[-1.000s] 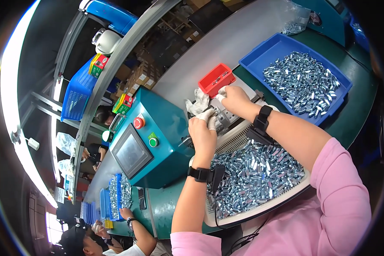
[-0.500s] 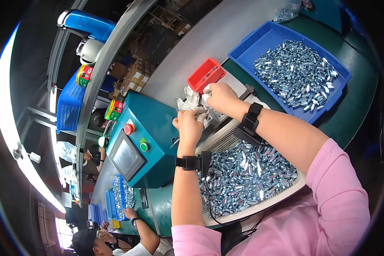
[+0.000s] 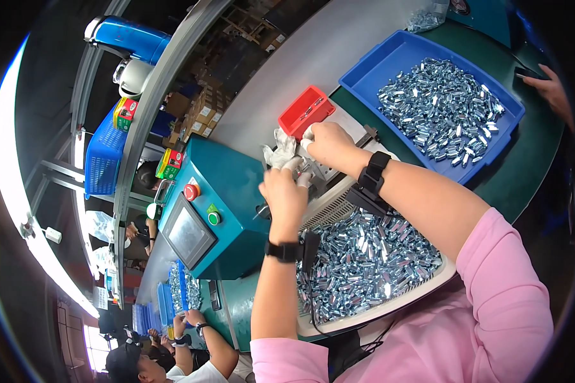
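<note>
Head view: beside a small red plastic bin (image 3: 306,111), both hands work at a grey metal fixture (image 3: 329,172). The left hand (image 3: 283,193) and the right hand (image 3: 326,142) have fingers curled; what they pinch is unclear, probably a small, hard, slippery shiny metal part, best gripped by its sides.

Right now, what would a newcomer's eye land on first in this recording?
Two heaps of shiny small metal parts: one fills the blue tray at upper right, another the white tray below the forearms. Between them, the left hand and right hand work beside a small red bin and a teal control box.
</note>
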`<state>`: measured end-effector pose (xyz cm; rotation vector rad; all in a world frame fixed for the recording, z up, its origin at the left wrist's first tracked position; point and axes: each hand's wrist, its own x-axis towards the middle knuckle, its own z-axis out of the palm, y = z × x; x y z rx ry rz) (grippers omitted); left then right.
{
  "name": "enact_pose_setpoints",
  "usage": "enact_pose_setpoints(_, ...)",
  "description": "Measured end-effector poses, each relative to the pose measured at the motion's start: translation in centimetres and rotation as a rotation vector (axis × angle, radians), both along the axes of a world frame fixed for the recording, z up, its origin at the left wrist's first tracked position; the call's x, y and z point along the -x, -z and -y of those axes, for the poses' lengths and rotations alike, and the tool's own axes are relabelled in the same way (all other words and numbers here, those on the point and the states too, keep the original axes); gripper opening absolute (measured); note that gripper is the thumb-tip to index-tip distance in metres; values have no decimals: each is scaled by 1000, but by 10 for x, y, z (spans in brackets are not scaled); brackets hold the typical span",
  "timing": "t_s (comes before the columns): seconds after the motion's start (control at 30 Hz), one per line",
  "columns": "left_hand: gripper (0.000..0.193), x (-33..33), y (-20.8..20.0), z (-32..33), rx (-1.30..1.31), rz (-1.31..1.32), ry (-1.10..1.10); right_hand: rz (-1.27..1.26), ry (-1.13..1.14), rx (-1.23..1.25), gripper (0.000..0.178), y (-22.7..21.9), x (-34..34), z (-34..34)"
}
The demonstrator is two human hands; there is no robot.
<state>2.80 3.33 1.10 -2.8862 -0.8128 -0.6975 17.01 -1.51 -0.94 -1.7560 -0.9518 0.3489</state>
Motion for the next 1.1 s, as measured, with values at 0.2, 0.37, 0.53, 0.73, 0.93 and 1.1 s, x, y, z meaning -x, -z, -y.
enact_pose_setpoints(0.2,27,18,10,76,472,-200,208,97,22,185,20,-14,3,9)
enact_pose_setpoints(0.37,25,20,21,73,661,-349,146,-44,-275,296,22,-21,16,15)
enact_pose_setpoints(0.53,25,36,11,65,716,-281,196,-55,-319,232,26,-13,27,9)
enact_pose_setpoints(0.73,20,55,-10,52,798,7,150,-165,-310,214,24,-11,32,12)
enact_pose_setpoints(0.93,24,54,-17,39,884,828,161,-207,-329,203,25,-10,33,13)
enact_pose_setpoints(1.1,26,51,-18,40,861,986,167,-266,-323,195,18,-6,33,12)
